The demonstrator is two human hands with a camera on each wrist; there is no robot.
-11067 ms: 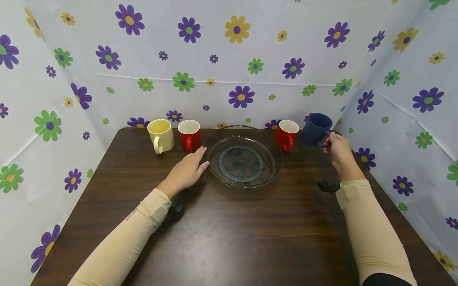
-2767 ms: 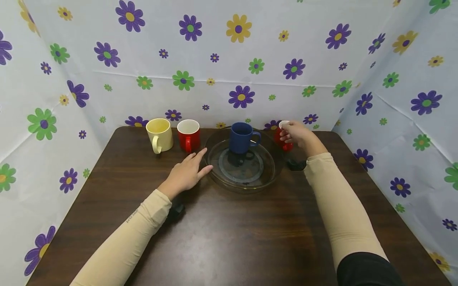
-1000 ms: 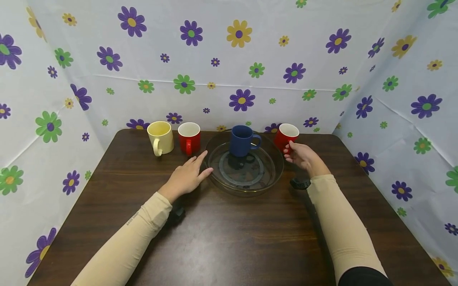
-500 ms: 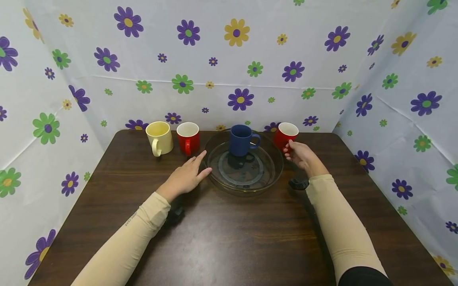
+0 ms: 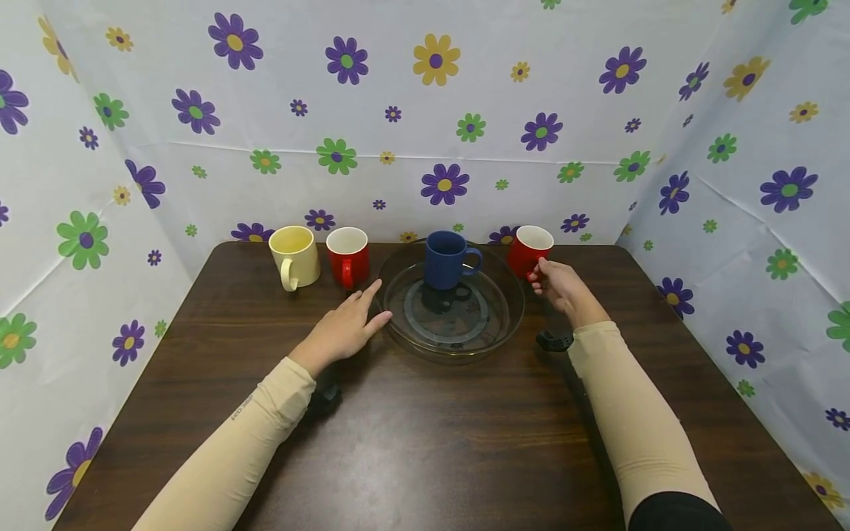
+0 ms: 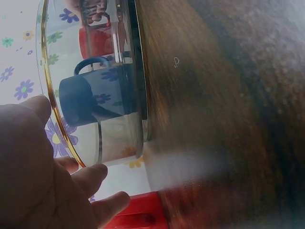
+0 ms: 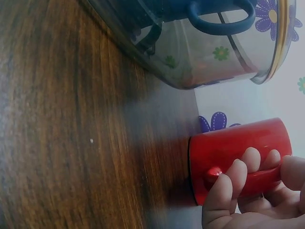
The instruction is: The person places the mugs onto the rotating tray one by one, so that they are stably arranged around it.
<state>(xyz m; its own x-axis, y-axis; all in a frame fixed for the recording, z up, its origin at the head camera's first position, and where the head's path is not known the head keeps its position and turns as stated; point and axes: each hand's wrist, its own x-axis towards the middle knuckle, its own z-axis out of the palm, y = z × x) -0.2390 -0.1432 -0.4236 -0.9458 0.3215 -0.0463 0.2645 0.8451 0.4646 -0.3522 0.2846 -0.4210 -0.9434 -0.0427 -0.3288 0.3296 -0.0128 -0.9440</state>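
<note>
A clear round glass dish [image 5: 451,350] sits at the back middle of the table, with a blue mug [image 5: 443,262] upright inside it, handle to the right. My left hand [image 5: 341,328] touches the dish's left rim, its fingers spread and fairly straight. Just right of the dish stands a red mug [image 5: 526,247] with a white inside. My right hand [image 5: 561,289] holds this mug by its handle; in the right wrist view the fingers curl round the red handle [image 7: 259,179] and the mug's base is at the table.
Left of the dish stand a second red mug [image 5: 348,258] and a yellow mug [image 5: 295,258], handles facing the front. Behind the dark wooden table [image 5: 425,442] hangs a white flowered sheet [image 5: 398,88], which also lines both sides.
Earlier the right hand held the blue mug at the far right; the mug now sits in the dish. That hand then went to the red mug's top, then its handle. The left hand stayed.
</note>
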